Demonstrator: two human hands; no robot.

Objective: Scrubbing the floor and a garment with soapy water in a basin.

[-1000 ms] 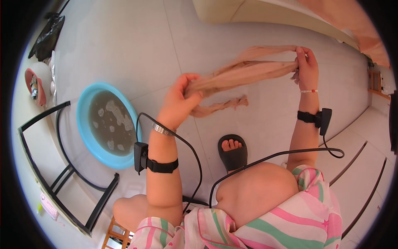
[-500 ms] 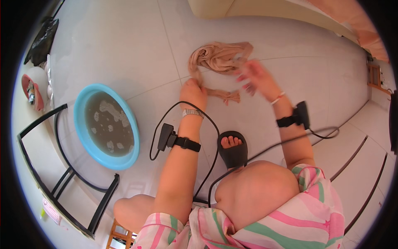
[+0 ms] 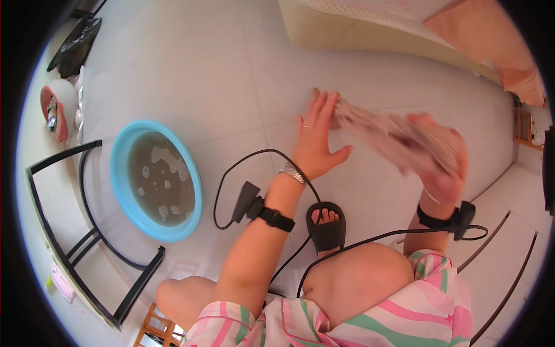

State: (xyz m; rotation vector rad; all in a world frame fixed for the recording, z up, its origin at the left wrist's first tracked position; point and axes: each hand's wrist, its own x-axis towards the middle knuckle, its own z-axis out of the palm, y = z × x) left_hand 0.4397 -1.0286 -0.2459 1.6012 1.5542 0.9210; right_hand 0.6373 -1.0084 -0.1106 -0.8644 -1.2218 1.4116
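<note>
A pinkish-beige cloth (image 3: 378,125) is stretched slantwise above the floor, smeared by motion. My right hand (image 3: 445,180) is closed round its near right end, where the folds bunch up. At the far left end of the cloth is my left hand (image 3: 317,141), fingers stretched out and thumb apart. The cloth's tip lies against or just behind those fingertips; I cannot tell which. A ring and a metal watch are on the left side, and both forearms wear black strapped devices with cables.
To the left stands a light blue basin (image 3: 117,191) of murky, foamy water. Beyond it is a black-framed stool or rack (image 3: 36,191). A cream furniture base (image 3: 347,36) borders the tiled floor (image 3: 191,69) at the back. My black sandal (image 3: 326,234) is below the hands.
The cloth has come up off the floor and swung right with my right hand, which now grips it. My left hand has opened from its grip and moved right and slightly farther away.
</note>
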